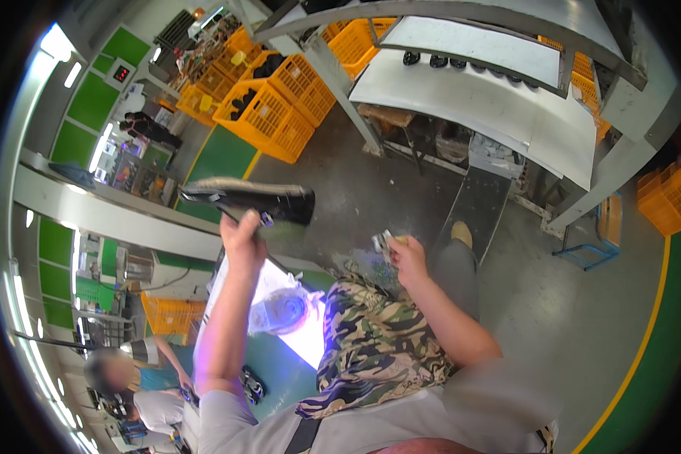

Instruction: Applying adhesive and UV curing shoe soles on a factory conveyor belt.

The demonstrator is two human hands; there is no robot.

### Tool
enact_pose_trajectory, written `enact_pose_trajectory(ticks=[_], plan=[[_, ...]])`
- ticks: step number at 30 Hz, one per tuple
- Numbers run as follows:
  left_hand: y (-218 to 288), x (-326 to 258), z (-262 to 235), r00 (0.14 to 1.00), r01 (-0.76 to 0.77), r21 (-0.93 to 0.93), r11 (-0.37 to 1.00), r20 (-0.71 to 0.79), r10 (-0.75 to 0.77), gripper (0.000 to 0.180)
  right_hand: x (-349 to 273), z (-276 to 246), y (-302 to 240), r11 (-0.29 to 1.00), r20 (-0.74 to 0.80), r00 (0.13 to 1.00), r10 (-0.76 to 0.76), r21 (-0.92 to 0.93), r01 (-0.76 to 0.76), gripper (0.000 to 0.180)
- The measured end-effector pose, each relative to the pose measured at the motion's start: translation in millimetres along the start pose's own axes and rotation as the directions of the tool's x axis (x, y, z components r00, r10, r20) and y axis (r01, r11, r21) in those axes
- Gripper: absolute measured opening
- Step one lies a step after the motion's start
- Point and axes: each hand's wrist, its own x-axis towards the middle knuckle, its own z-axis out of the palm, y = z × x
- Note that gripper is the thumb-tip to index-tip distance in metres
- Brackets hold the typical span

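Observation:
My left hand (243, 238) is raised at the centre-left, its fingers closed on the underside of a long, glossy black object (280, 203) with a pale upper edge. What kind of thing it is cannot be made out for certain. Lower and to the right, my right hand (407, 261) grips a small silvery metal tool (383, 244) with a bit of yellow by the fingers; its exact kind is unclear. Below my left forearm, a round bluish, see-through plastic item (281, 310) rests on a brightly lit white table (309, 349).
Orange crates (261, 125) with black items stand at the far left. A metal rack (499, 106) holds several small black objects on its white shelf. A dark plank (477, 208) lies by my foot. A blue-framed stool (601, 238) stands right; a co-worker (147, 378) sits lower left.

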Motion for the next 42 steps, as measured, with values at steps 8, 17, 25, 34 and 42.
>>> enact_pose_trajectory(ticks=[8,17,25,34,42], plan=[[116,205,170,0.742,-0.668,0.41,0.621,0.434,0.511,0.045,39,-81,32,0.991,-0.102,0.995,-0.006,-0.132,-0.007,0.016],[147,248,379,0.81,-0.568,0.72,0.398,0.574,0.118,0.07,67,-83,38,0.982,-0.06,0.998,0.007,-0.186,-0.018,0.018],[42,202,347,0.561,-0.809,0.544,0.221,0.606,0.563,0.069,73,-105,52,0.964,-0.094,0.995,0.011,-0.264,-0.035,0.016],[-15,-120,-27,0.781,-0.617,0.696,0.369,0.601,0.171,0.068,77,-103,50,0.942,-0.094,0.989,0.116,-0.304,-0.14,0.015],[-135,-462,-300,0.339,0.902,0.418,-0.109,-0.841,-0.422,0.071,80,-114,51,0.873,-0.053,0.968,0.243,-0.423,-0.243,0.01]])
